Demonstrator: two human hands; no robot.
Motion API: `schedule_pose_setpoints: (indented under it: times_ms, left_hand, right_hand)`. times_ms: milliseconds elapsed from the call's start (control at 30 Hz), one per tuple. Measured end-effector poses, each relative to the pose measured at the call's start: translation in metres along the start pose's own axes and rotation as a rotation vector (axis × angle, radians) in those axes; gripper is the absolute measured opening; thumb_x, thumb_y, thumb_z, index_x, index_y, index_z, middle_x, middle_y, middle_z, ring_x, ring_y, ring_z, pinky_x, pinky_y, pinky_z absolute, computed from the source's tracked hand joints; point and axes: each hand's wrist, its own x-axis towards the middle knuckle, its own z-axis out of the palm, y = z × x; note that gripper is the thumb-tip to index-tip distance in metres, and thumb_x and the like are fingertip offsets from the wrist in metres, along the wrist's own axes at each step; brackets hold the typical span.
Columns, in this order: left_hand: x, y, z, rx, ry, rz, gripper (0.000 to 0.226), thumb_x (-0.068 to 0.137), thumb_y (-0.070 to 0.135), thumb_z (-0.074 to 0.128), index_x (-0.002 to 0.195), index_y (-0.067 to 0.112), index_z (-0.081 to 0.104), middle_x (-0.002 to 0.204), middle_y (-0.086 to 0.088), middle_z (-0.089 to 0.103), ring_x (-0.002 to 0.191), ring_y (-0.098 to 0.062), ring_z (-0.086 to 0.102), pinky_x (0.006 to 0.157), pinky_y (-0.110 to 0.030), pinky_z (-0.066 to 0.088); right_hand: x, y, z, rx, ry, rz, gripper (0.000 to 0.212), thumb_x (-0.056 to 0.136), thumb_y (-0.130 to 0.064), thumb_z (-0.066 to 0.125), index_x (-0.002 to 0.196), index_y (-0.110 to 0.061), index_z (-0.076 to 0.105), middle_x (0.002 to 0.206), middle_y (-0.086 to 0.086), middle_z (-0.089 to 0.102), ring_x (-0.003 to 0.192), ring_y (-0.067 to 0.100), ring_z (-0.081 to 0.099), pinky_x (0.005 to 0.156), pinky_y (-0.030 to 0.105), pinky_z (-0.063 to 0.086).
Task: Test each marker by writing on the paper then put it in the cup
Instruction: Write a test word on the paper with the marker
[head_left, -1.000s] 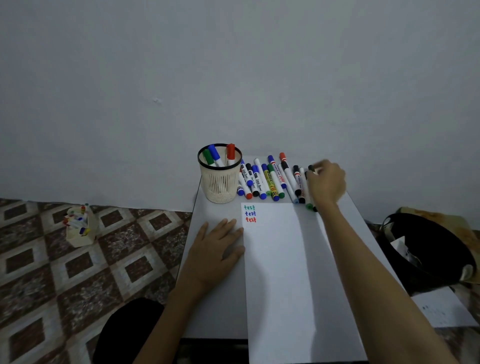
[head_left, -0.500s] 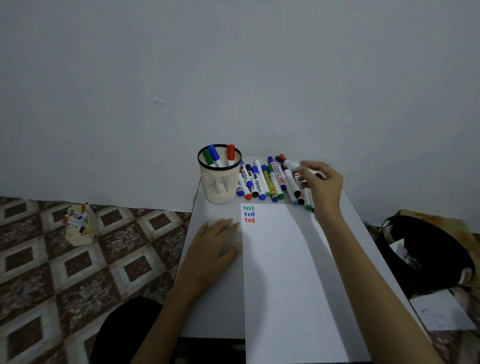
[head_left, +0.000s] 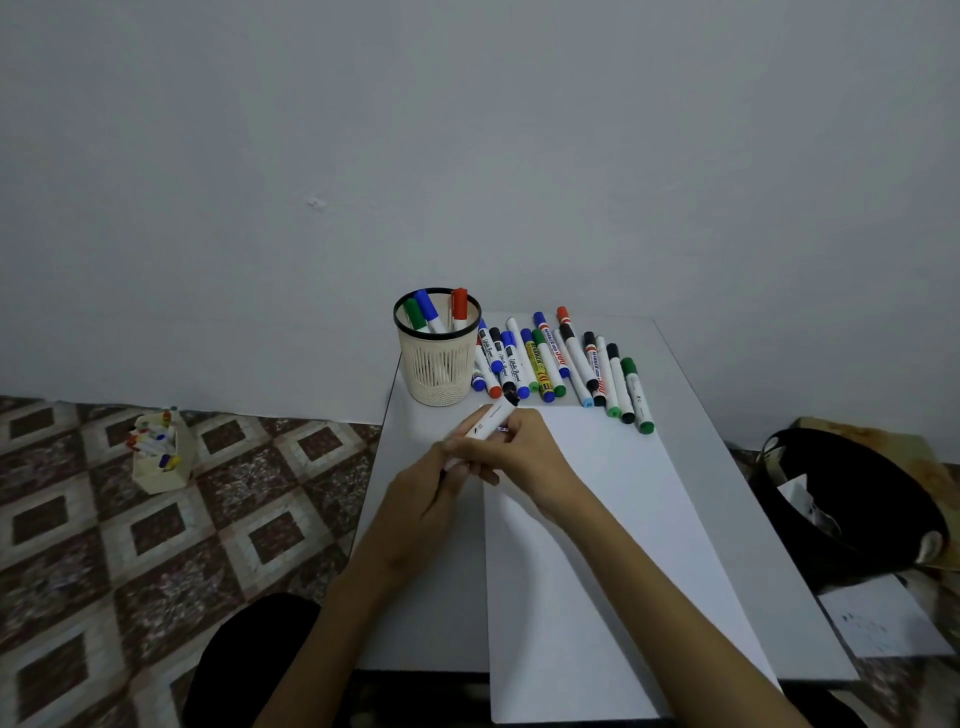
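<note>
A white marker (head_left: 488, 422) with a black end lies slanted between both hands over the top left corner of the white paper (head_left: 613, 545). My right hand (head_left: 524, 449) grips its middle. My left hand (head_left: 431, 483) holds its lower end, which is hidden by the fingers. The written test words are covered by my hands. A cream mesh cup (head_left: 439, 364) with a black rim stands just behind, holding a green, a blue and a red marker. Several loose markers (head_left: 561, 364) lie in a row to the right of the cup.
The small white table (head_left: 727, 467) stands against a grey wall. A black bag (head_left: 852, 499) and a sheet of paper (head_left: 878, 621) lie on the floor at the right. A small box of markers (head_left: 156, 452) sits on the patterned floor at the left.
My right hand lifted a marker from the row's right end and carried it left and toward me. My left hand rose off the table and took hold of the marker's lower end.
</note>
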Motion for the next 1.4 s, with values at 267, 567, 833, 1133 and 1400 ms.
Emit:
schedule_pose_setpoints:
  times_ms: [267,567,833,1133,1400]
  left_hand:
    - [0.0,-0.002,-0.001,-0.012,0.026,0.005,0.034,0.091,0.047,0.031,0.106,0.026,0.053,0.061,0.007,0.051,0.059,-0.01,0.054,0.05,-0.016,0.04]
    - [0.0,0.002,-0.003,-0.063,0.061,0.01,0.033,0.089,0.047,0.036,0.098,0.024,0.057,0.054,0.012,0.048,0.051,-0.005,0.049,0.047,-0.012,0.036]
    - [-0.003,0.003,-0.008,-0.028,0.155,-0.005,0.028,0.089,0.056,0.042,0.099,0.035,0.058,0.058,-0.001,0.047,0.048,-0.011,0.043,0.046,-0.025,0.034]
    - [0.001,-0.015,0.005,0.397,-0.062,0.049,0.044,0.085,0.046,0.042,0.109,0.017,0.065,0.091,-0.001,0.055,0.082,-0.016,0.05,0.072,-0.039,0.046]
    - [0.0,-0.007,0.004,0.409,-0.078,0.035,0.051,0.083,0.052,0.04,0.111,0.018,0.066,0.089,-0.001,0.055,0.083,-0.017,0.05,0.074,-0.038,0.045]
  right_hand:
    - [0.002,0.006,-0.001,0.099,-0.029,0.018,0.028,0.084,-0.005,0.069,0.102,0.015,0.061,0.082,0.021,0.062,0.061,0.017,0.059,0.051,0.02,0.047]
    - [0.003,0.004,-0.003,0.144,-0.088,-0.001,0.026,0.084,-0.003,0.068,0.102,0.014,0.061,0.084,0.021,0.062,0.067,0.021,0.06,0.052,0.021,0.048]
    - [0.009,-0.014,-0.011,0.144,-0.013,-0.106,0.021,0.083,-0.001,0.068,0.097,0.011,0.06,0.085,0.027,0.063,0.059,0.019,0.057,0.048,0.019,0.046]
    - [0.017,0.006,-0.044,0.342,0.321,-0.108,0.012,0.086,0.004,0.063,0.097,0.004,0.061,0.093,0.012,0.07,0.086,0.025,0.072,0.062,0.031,0.06]
    - [0.026,0.017,-0.031,0.07,0.406,-0.039,0.026,0.08,0.0,0.073,0.072,-0.008,0.05,0.067,0.01,0.059,0.058,0.015,0.063,0.055,0.025,0.054]
